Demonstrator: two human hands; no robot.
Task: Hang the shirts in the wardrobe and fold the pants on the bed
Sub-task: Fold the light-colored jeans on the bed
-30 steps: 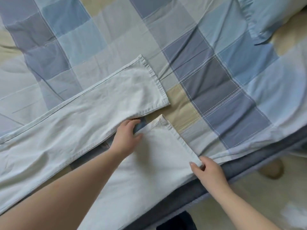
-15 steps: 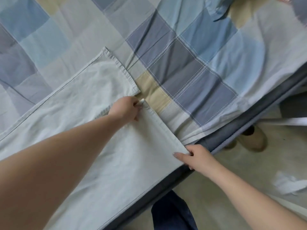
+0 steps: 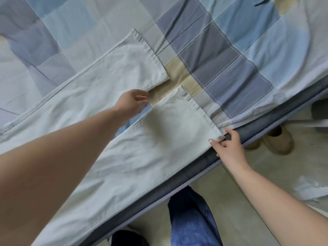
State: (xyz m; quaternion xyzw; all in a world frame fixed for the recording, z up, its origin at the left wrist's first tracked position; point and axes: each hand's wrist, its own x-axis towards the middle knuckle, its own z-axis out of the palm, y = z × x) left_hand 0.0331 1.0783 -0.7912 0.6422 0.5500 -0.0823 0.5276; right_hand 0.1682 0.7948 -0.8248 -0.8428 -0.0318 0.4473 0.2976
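Right hand (image 3: pixel 228 146) pinching pale cotton pants (image 3: pixel 159 139) hem

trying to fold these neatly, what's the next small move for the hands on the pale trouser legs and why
Probably close the left hand on the inner hem corner of the near leg of the pale cotton trousers, then lift that leg over onto the far leg. The right hand already pinches the outer hem corner at the blue patchwork quilt's edge, the left hand hovers open in the gap, and the legs lie apart.
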